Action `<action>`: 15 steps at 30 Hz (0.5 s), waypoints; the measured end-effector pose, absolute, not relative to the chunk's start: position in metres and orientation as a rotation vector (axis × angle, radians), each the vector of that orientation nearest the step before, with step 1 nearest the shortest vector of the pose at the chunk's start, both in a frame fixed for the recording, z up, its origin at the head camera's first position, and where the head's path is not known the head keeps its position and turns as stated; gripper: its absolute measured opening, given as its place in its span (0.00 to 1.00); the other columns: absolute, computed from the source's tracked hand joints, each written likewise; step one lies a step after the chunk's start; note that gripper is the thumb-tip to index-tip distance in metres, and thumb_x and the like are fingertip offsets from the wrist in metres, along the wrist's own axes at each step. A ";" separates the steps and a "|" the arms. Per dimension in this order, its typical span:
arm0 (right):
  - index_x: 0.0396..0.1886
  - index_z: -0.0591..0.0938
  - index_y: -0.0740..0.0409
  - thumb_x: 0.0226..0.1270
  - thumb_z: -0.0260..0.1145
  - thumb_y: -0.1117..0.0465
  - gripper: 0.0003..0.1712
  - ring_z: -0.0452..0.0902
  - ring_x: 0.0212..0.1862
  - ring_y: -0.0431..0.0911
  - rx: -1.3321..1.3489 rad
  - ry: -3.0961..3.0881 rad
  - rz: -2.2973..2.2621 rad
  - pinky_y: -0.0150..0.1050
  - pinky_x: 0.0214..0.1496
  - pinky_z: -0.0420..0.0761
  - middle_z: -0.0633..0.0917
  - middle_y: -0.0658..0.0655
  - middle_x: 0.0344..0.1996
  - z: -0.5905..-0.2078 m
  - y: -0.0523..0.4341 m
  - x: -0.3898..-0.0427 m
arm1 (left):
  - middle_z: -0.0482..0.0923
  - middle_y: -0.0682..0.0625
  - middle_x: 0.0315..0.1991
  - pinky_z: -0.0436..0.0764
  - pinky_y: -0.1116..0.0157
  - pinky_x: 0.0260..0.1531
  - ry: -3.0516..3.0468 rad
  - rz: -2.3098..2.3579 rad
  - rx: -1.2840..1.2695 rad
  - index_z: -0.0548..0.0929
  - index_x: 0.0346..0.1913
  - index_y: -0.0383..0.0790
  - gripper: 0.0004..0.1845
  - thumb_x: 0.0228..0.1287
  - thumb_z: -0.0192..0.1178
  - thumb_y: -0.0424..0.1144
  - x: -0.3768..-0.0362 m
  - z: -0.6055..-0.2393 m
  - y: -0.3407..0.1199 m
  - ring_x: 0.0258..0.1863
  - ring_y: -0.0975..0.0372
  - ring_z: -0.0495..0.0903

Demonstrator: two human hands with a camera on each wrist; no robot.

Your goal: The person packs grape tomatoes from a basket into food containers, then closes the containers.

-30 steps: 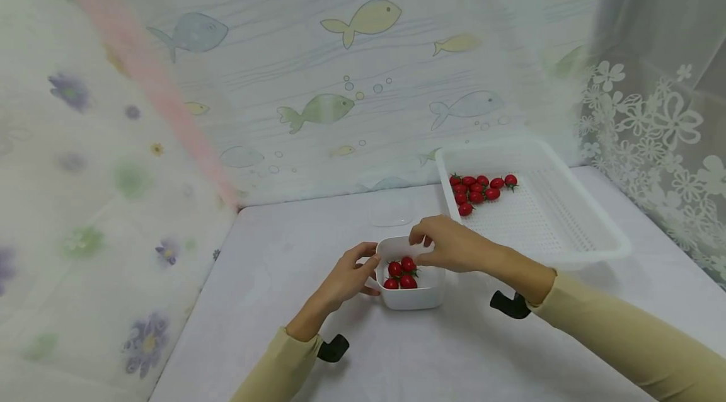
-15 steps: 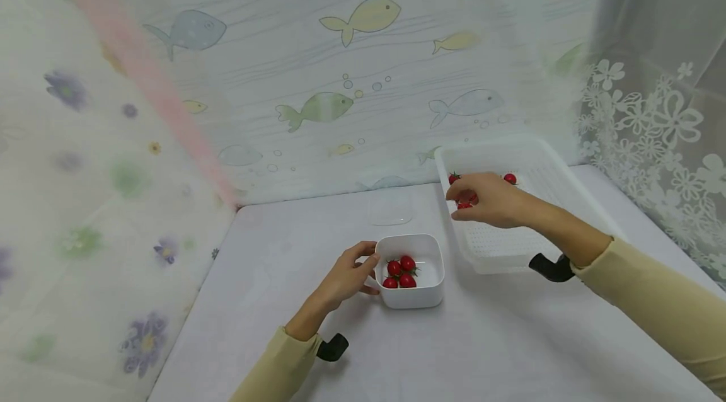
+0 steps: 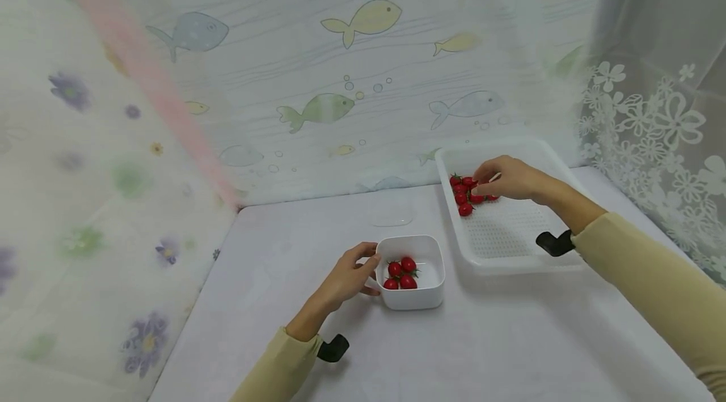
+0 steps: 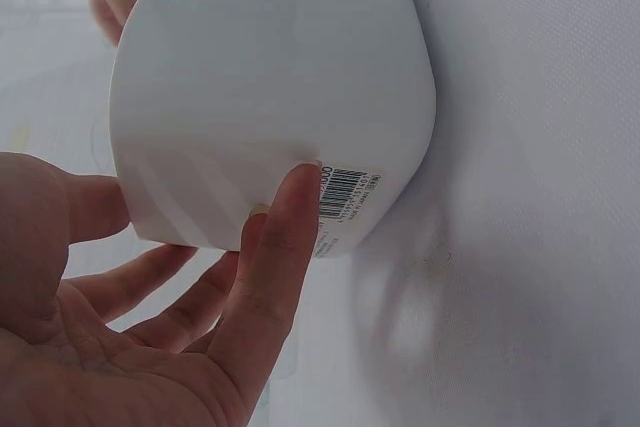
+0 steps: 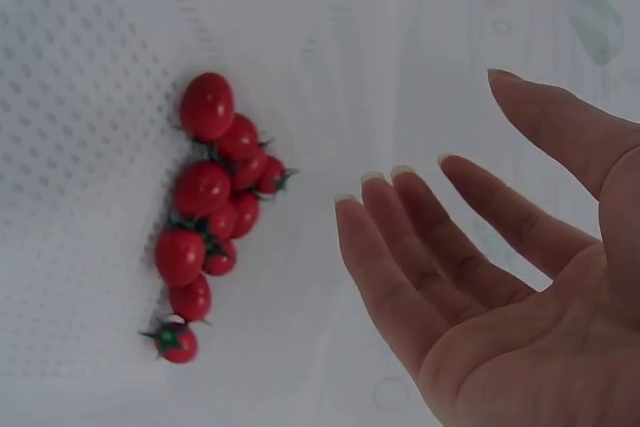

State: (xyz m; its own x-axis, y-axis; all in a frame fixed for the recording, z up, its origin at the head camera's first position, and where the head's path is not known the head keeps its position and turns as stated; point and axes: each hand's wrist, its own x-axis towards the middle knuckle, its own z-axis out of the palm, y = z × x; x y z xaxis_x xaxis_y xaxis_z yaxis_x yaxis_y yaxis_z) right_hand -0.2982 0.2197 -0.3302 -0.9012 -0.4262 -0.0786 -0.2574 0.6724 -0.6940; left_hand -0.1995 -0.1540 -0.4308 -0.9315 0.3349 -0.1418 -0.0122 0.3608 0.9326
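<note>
Left of centre in the head view, my left hand (image 3: 348, 273) holds the corner of a small white square box (image 3: 414, 300). Its thumb touches the rim and its fingers lie against the outer wall, beside a barcode label (image 4: 345, 194). Several cherry tomatoes (image 3: 408, 281) with green stems lie inside the box. My right hand (image 3: 507, 178) reaches over the white perforated tray (image 3: 499, 235), fingers spread and slightly bent, with nothing between them. Close by it, a cluster of cherry tomatoes (image 5: 202, 189) lies along the tray's left side; in the head view the hand covers part of the cluster.
Behind the box, a clear lid (image 3: 391, 218) lies flat on the white tablecloth (image 3: 283, 244). A fish-print curtain (image 3: 317, 74) hangs at the back, a flowered one (image 3: 102, 200) on the left and a lace one (image 3: 652, 106) on the right.
My right hand has gone from over the white box to the tray at the right, then a little farther back over the tomatoes. The left hand and the box have stayed in place.
</note>
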 end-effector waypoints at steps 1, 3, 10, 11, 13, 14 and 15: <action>0.63 0.76 0.71 0.73 0.67 0.54 0.29 0.78 0.57 0.60 -0.525 2.633 -1.062 0.57 0.57 0.83 0.79 0.70 0.59 -0.333 0.222 -0.302 | 0.72 0.41 0.67 0.91 0.57 0.35 2.317 1.594 0.285 0.72 0.70 0.42 0.22 0.81 0.52 0.45 -0.199 -0.430 -0.154 0.45 0.47 0.82; 0.65 0.74 0.72 0.74 0.66 0.54 0.30 0.78 0.57 0.60 -0.465 2.588 -1.107 0.58 0.59 0.83 0.77 0.71 0.61 -0.339 0.225 -0.310 | 0.72 0.41 0.67 0.91 0.57 0.35 2.314 1.594 0.282 0.72 0.70 0.42 0.22 0.81 0.52 0.45 -0.199 -0.429 -0.155 0.45 0.47 0.82; 0.68 0.68 0.77 0.77 0.63 0.55 0.33 0.76 0.60 0.62 -0.269 2.448 -1.284 0.57 0.64 0.80 0.76 0.73 0.63 -0.357 0.230 -0.332 | 0.72 0.41 0.66 0.91 0.57 0.36 2.312 1.600 0.276 0.73 0.70 0.42 0.21 0.81 0.52 0.45 -0.201 -0.429 -0.156 0.45 0.49 0.82; 0.68 0.67 0.78 0.78 0.62 0.55 0.33 0.75 0.61 0.63 -0.240 2.423 -1.306 0.57 0.65 0.80 0.75 0.73 0.63 -0.360 0.230 -0.334 | 0.72 0.41 0.66 0.91 0.57 0.36 2.310 1.604 0.274 0.73 0.70 0.42 0.21 0.81 0.53 0.45 -0.201 -0.429 -0.156 0.45 0.49 0.82; 0.69 0.66 0.79 0.78 0.62 0.56 0.34 0.74 0.61 0.63 -0.175 2.383 -1.339 0.56 0.65 0.80 0.73 0.74 0.64 -0.365 0.229 -0.338 | 0.72 0.42 0.66 0.91 0.57 0.36 2.307 1.606 0.271 0.73 0.69 0.43 0.21 0.81 0.53 0.45 -0.201 -0.430 -0.155 0.44 0.50 0.82; 0.70 0.65 0.79 0.78 0.61 0.57 0.34 0.75 0.61 0.63 -0.145 2.367 -1.350 0.56 0.66 0.80 0.73 0.74 0.64 -0.367 0.229 -0.339 | 0.72 0.42 0.66 0.91 0.57 0.36 2.306 1.606 0.271 0.73 0.69 0.43 0.21 0.81 0.53 0.44 -0.201 -0.431 -0.154 0.44 0.50 0.82; 0.70 0.65 0.79 0.78 0.61 0.57 0.35 0.75 0.60 0.62 -0.114 2.350 -1.362 0.55 0.66 0.80 0.73 0.74 0.64 -0.370 0.229 -0.341 | 0.72 0.41 0.66 0.91 0.57 0.36 2.304 1.606 0.271 0.74 0.69 0.43 0.21 0.81 0.53 0.44 -0.201 -0.432 -0.154 0.44 0.50 0.82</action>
State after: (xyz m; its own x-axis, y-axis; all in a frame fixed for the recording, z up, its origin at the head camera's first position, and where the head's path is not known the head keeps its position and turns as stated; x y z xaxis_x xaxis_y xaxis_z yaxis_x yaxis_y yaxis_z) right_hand -0.3406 0.2292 -0.3697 -0.9086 -0.2748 -0.3145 0.1364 0.5166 -0.8453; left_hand -0.2008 -0.1539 -0.4316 -0.9313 0.3319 -0.1501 -0.0259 0.3505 0.9362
